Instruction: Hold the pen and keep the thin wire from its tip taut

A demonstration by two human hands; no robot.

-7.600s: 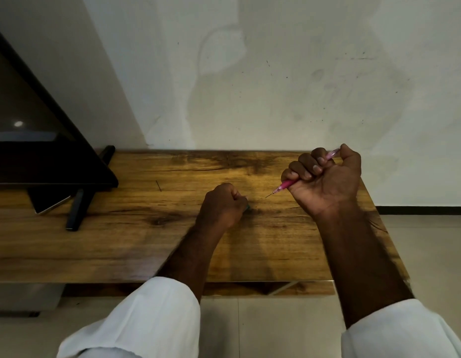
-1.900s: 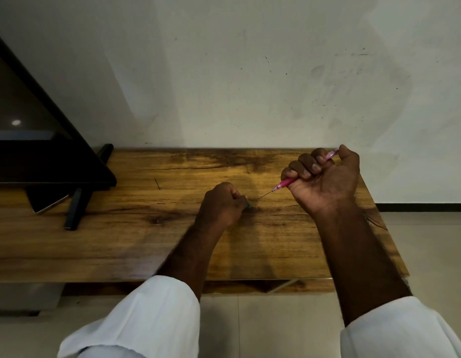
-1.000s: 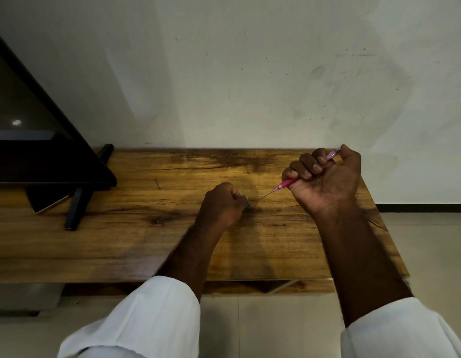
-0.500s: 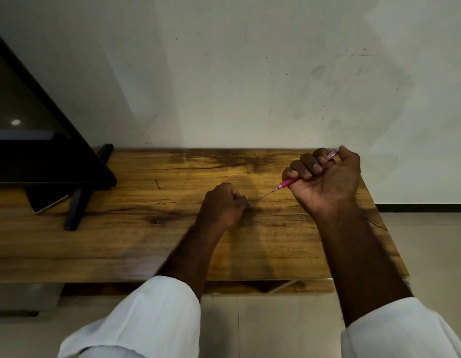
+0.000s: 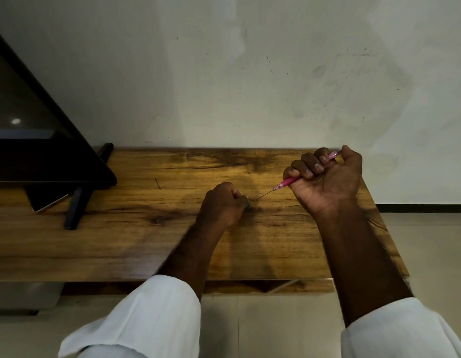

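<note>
The right hand (image 5: 327, 182) holds a slim pink tool (image 5: 288, 181) in a fist-like grip, fingers curled round its barrel and the thumb folded over the top. The tool is translucent pink, darker at the lower part of the barrel, with a paler end poking out above the fingers beside the thumb. From its lower end a very thin dark needle (image 5: 266, 194) slants down toward the left hand (image 5: 224, 205), its tip just short of that hand's fingertips. The left hand rests knuckles-up on the counter (image 5: 121, 241), fingers curled tight; something small and dark shows at its fingertips, too small to identify, so whether this grip holds anything I cannot tell. The tool hangs above the counter, near its far right corner and close to the white wall (image 5: 250, 86). The counter is wood-grained with dark streaks. At its far left stands a black screen (image 5: 43, 151) on a black stand (image 5: 77, 205). White sleeves (image 5: 146, 319) cover both forearms nearer the camera.
</note>
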